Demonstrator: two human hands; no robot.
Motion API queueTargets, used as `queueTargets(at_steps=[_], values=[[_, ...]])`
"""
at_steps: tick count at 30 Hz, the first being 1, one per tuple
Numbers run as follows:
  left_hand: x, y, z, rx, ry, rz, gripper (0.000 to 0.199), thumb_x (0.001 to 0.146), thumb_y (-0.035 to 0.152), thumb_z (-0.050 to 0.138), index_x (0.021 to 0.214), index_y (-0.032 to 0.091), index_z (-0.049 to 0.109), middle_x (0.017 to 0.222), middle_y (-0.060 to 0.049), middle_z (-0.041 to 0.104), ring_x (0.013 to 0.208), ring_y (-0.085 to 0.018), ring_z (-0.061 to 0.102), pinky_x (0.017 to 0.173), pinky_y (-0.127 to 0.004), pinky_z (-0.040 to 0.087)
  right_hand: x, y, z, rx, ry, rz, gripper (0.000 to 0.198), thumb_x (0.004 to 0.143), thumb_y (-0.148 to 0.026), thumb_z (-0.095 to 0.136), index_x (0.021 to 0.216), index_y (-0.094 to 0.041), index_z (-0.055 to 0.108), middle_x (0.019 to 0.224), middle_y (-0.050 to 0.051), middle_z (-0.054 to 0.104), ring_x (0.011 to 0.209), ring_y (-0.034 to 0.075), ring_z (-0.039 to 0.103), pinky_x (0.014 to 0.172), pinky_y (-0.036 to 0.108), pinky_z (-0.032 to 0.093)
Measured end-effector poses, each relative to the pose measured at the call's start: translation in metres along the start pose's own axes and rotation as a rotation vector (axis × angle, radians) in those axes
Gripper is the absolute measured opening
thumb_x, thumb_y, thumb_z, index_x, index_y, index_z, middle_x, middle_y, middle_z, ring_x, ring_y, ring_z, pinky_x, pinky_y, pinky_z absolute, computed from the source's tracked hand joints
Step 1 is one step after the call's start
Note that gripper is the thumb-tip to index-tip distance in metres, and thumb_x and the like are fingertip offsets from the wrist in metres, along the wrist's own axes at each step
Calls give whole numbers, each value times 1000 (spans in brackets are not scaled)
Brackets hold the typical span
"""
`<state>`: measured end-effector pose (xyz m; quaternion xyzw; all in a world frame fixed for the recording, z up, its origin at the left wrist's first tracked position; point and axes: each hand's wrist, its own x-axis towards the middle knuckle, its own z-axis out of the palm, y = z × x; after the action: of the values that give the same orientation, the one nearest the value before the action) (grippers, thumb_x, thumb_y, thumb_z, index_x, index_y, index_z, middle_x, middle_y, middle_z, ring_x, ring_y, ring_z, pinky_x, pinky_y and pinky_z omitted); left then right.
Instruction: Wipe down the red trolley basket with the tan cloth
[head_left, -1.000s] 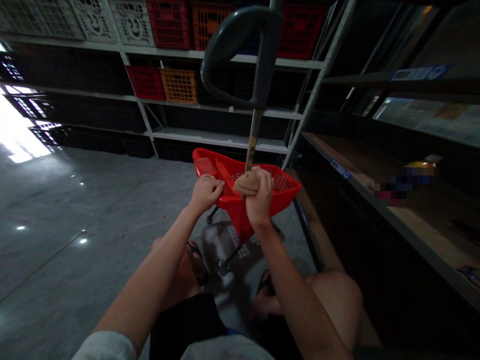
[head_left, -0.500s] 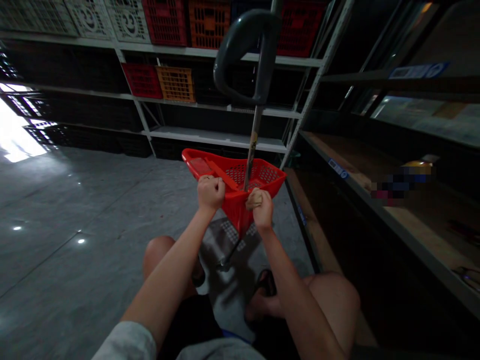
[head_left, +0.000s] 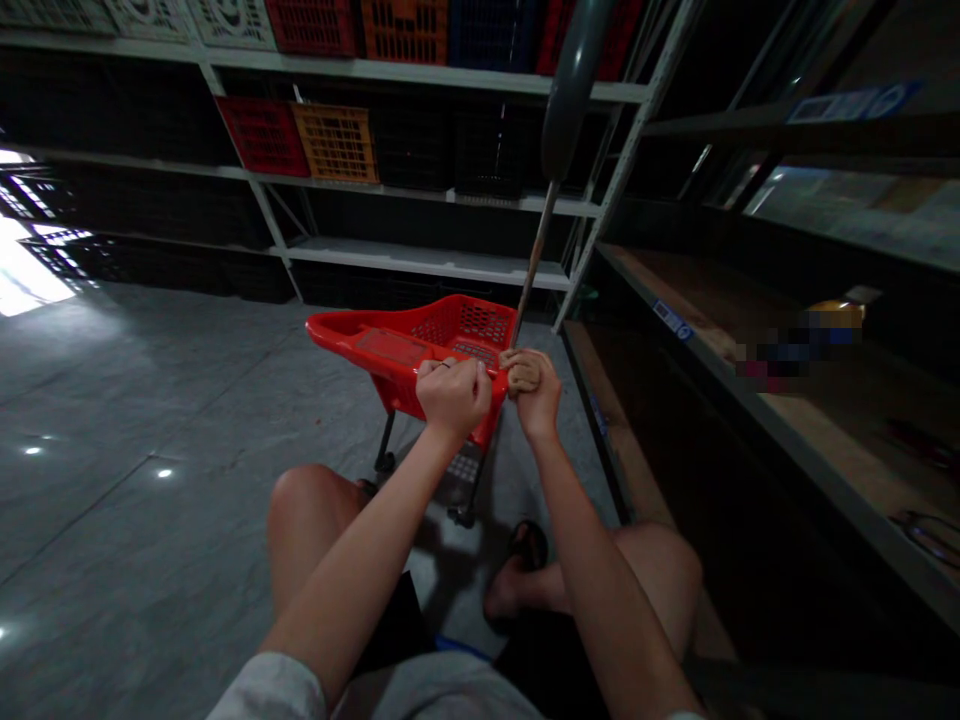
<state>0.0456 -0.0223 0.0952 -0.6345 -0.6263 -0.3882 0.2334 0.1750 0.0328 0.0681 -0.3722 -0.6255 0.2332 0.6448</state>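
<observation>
A small red plastic shopping cart point(head_left: 394, 345) with a perforated basket stands on dark wheeled legs between my knees. A metal pole point(head_left: 534, 262) with a grey upper end point(head_left: 571, 95) rises at its right side. My left hand point(head_left: 454, 395) is closed in a fist on the near rim of the cart. My right hand point(head_left: 538, 400) is closed around a folded tan cloth point(head_left: 523, 372), which presses against the cart's right corner near the pole. The fingers of both hands hide the parts of the rim beneath them.
White metal racks point(head_left: 427, 262) with red, orange and dark crates stand ahead. On the right runs a low wooden shelf point(head_left: 675, 280) with blue-and-white labels and a blurred-out item on it. Grey concrete floor point(head_left: 150, 400) spreads to the left. My sandalled foot point(head_left: 517, 575) is close to the cart.
The cart has turned, its long end swinging left and a wheeled leg coming into view. The pole has shifted right, its grey loop now edge-on. Both hands have moved slightly right, still closed.
</observation>
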Motion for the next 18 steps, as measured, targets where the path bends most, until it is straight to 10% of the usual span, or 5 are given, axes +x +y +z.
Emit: queueTargets(at_steps=[9,13,18], values=[[20,13,-15,-217,-285,-4,28,104,22,37,95,19,64,97,-7,75,92,-21,68,87,-36,44,-17,-32,-5,-55,20,-146,19,81,-19,59,95,-20,72,106,7,72,103,22,66,97,40,53],[36,-56,-47,-229,-221,61,29,101,24,39,113,18,66,116,-10,73,110,-22,66,100,-36,46,-6,-45,-7,-278,-277,-328,33,83,-9,53,105,-23,73,113,7,72,111,23,62,100,40,51],[45,-156,-66,146,-301,-114,44,101,34,35,112,15,73,113,-15,76,109,-31,69,105,-46,44,21,-21,-12,-482,-180,-265,38,79,-7,49,106,-19,73,110,11,72,107,27,60,96,43,52]])
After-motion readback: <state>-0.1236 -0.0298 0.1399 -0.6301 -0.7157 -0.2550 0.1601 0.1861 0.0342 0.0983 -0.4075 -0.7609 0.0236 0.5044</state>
